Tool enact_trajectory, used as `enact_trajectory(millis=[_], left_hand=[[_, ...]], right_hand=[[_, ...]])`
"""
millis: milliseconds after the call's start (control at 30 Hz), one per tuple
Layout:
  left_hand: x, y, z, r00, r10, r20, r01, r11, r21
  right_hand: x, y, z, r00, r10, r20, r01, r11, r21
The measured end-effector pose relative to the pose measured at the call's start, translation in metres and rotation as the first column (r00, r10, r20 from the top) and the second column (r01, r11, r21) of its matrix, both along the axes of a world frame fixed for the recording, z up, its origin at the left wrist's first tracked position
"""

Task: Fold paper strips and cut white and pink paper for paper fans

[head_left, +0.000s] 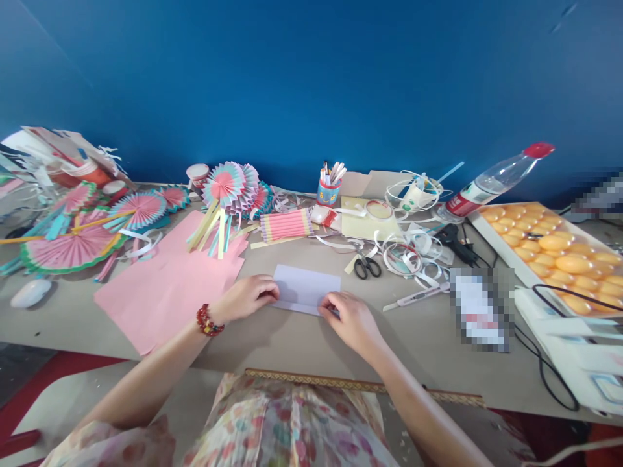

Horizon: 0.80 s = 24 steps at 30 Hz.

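Pinching lilac rectangular paper (304, 285) near frame centre, our left hand (249, 297) and right hand (351, 319) could crease it crookedly by tugging unevenly.

Soft, diffuse brightness, faint shadow on the lilac paper (307, 287), blurred, stretched edges, blocky pixelation at right.

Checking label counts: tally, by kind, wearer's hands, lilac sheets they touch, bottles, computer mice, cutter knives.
Hands: 2 (left hand, right hand)
Lilac sheet: 1
Bottle: 1
Computer mouse: 1
Cutter knife: 1
Total: 6
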<state>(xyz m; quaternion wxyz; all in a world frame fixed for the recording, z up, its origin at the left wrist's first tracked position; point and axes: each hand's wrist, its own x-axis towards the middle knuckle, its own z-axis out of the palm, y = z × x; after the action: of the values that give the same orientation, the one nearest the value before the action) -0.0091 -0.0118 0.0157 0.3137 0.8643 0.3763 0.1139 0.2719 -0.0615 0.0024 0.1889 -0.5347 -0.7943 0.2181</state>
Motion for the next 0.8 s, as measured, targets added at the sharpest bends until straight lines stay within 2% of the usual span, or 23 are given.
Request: enact_trajectory(millis=[500, 800], left_hand=[[-0.0007, -0.0015, -0.0067, 1.000, -0.018, -0.007, 0.018, 0.999, 0.032], [-0.0004, -0.0021, -0.0051, 1.000, -0.017, -0.008, 0.017, 0.999, 0.042]], right_hand=[[0.0004, 0.0015, 0.0018, 1.000, -0.002, -0.005, 0.002, 0.999, -0.053], [0.0008, 0.0024, -0.0013, 1.000, -0.007, -0.015, 0.006, 0.998, -0.061]])
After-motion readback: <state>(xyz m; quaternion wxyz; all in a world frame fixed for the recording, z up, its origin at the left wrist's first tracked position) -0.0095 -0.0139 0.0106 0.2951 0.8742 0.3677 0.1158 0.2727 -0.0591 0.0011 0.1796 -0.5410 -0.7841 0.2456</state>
